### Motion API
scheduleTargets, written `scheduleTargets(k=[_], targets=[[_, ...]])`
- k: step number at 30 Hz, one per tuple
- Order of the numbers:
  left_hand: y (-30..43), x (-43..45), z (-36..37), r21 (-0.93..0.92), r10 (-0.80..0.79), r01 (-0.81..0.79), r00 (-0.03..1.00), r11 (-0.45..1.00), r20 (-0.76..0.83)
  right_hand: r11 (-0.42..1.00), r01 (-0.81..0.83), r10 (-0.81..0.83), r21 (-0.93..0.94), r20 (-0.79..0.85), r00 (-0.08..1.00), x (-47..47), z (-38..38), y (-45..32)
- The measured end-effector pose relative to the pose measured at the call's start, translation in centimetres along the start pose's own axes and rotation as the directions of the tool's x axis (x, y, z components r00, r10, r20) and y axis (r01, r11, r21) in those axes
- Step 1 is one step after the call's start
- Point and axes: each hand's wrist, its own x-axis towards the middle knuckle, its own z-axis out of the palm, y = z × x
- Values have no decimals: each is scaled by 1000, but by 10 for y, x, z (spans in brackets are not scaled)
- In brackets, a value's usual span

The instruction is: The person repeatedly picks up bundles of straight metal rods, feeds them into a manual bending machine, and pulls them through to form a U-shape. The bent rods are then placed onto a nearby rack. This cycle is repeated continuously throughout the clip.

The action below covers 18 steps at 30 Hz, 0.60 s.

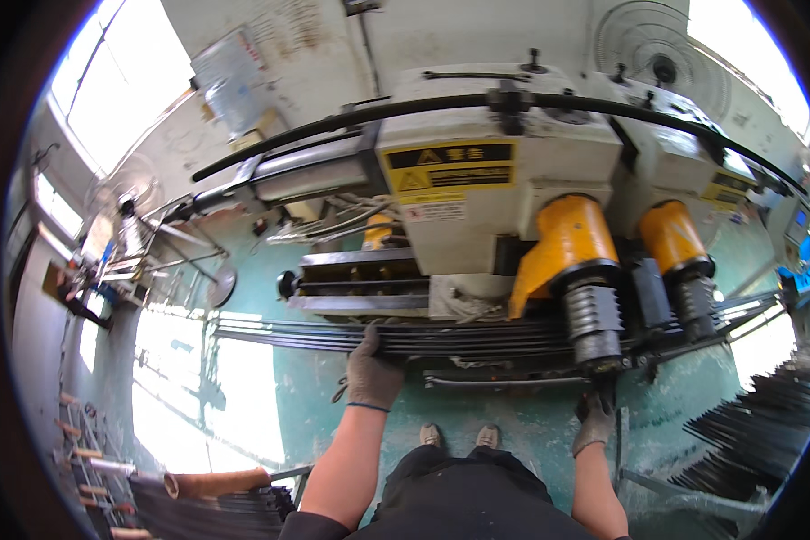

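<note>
My left hand (372,379), in a grey knit glove, is at a row of long dark metal bars (472,332). Its thumb lies over the bars and its fingers are hidden beneath them. The bars run across the front of a white machine (445,229) with yellow warning labels. My right hand (594,424), gloved as well, is just below the ribbed metal spindle (592,324) under an orange guard (574,229). Its fingers are at a small dark part (605,387), and their grip is hard to make out.
A second spindle (692,307) stands to the right. Dark bars are piled at far right (749,418), beside a metal frame (692,491). Lower left, more bars (202,507) lie under a brown roll (217,482). A black rod (351,121) crosses the machine. Pedestal fan (125,196) at left.
</note>
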Motion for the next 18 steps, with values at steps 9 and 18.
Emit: scheduleTargets(k=[9,18], targets=[[159,15,-70,-117,233,-251,961,961,-147,976,-125,123,-178,-23,992,-16,-52,62],[368,12,-165,-14,440,-456,865,890,-243,890,-428,408,-157,-144,901,20,-125,217]])
